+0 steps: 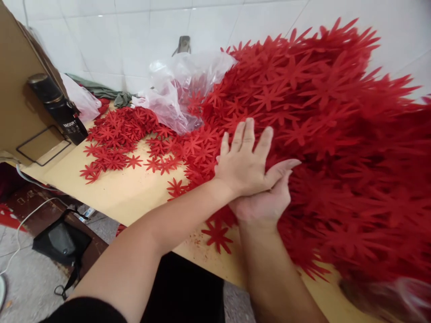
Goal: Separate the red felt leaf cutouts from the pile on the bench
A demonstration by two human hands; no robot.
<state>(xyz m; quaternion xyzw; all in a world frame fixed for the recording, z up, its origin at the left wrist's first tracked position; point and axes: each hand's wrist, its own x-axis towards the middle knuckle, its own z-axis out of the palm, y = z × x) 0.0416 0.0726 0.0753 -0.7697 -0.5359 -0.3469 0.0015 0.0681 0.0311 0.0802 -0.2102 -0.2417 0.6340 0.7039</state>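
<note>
My left hand (244, 159) lies flat with its fingers spread, palm down over my right hand (264, 202). The two hands are pressed together, and most of the right hand's fingers are hidden under the left. Whether anything lies between the palms does not show. Both hands are at the near edge of a large heap of red flower-shaped cutouts (323, 152), with many thin pointed petals. A single red cutout (218, 236) rests on the table just below the hands.
The pale yellow table (124, 197) runs along a white tiled wall (101, 40). A clear plastic bag (182, 89) touches the heap. A smaller pile of red cutouts (117, 132) lies left, near a black vacuum flask (59, 107) and a cardboard box (16, 80). A black pouch (62, 240) sits below.
</note>
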